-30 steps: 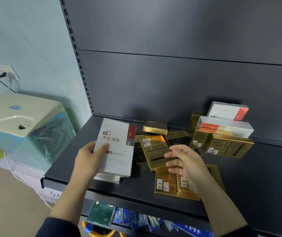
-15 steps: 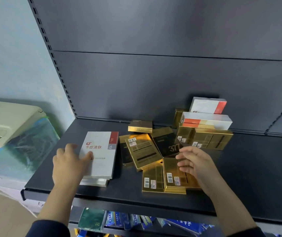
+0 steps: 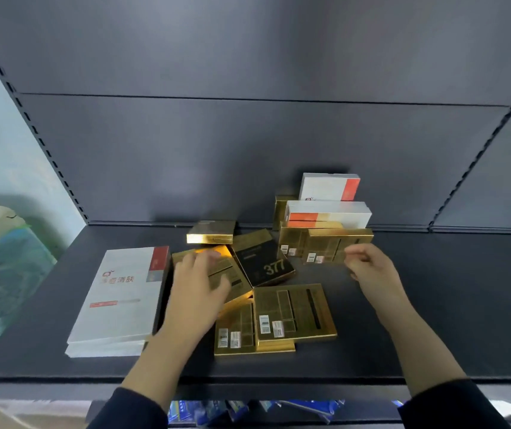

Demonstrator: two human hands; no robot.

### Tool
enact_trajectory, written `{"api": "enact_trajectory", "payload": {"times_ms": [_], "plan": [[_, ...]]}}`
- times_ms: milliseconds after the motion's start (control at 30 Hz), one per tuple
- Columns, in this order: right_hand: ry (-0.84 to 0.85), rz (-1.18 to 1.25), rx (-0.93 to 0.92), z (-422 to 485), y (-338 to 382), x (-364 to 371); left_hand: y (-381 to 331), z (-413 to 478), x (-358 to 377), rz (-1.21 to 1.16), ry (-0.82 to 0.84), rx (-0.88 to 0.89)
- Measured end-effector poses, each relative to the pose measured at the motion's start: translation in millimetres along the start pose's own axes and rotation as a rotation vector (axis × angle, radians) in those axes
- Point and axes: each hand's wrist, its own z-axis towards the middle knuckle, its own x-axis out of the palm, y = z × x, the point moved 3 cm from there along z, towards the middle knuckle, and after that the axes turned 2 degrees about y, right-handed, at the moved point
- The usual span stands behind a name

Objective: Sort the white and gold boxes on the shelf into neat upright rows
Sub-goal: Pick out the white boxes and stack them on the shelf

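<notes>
Head view: fingers (image 3: 200,258) of the left hand (image 3: 198,292) lie flat and spread on a tilted gold box (image 3: 232,275), hiding much of its face, blurred by motion; fingers (image 3: 358,253) of the right hand (image 3: 372,269) are loosely curled, holding nothing, just before the upright gold boxes (image 3: 325,246); stacked white boxes (image 3: 118,292) lie at the left of the shelf (image 3: 449,305); rear white boxes (image 3: 328,212) are partly hidden; blue packs (image 3: 217,410) below are cut off.
</notes>
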Motion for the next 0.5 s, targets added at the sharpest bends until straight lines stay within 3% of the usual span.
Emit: {"api": "enact_trajectory", "payload": {"times_ms": [167,367,500], "plan": [[-0.063,-0.209,-0.138,26.7,5.8,-6.4,-24.6,-3.6,37.9,-0.026,0.219,0.133],[-0.142,-0.485,-0.275,72.3,36.1,2.4,-26.4,6.4,50.2,-0.057,0.279,0.138],[-0.055,-0.766,-0.257,94.8,44.4,13.4,-22.3,17.7,48.4,-0.113,0.324,0.122]]}}
